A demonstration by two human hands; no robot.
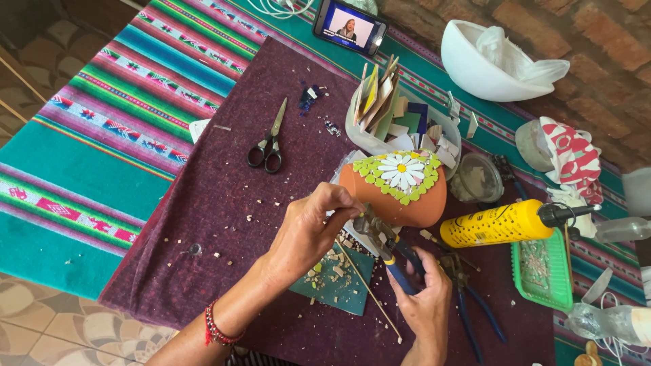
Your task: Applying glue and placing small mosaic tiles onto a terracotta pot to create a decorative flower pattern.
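My right hand grips the blue handles of tile nippers, whose jaws point up and left. My left hand pinches a small tile piece at those jaws; the piece itself is mostly hidden by my fingers. Just behind lies a terracotta pot on its side, with a white daisy and light green tile bits glued on it. Below my hands sits a dark green tile strewn with pale chips, and a thin wooden stick crosses it.
Black scissors lie on the maroon cloth. A yellow glue bottle, a green tray, a second pair of pliers, a tub of tile pieces, a white bowl and a phone surround the work.
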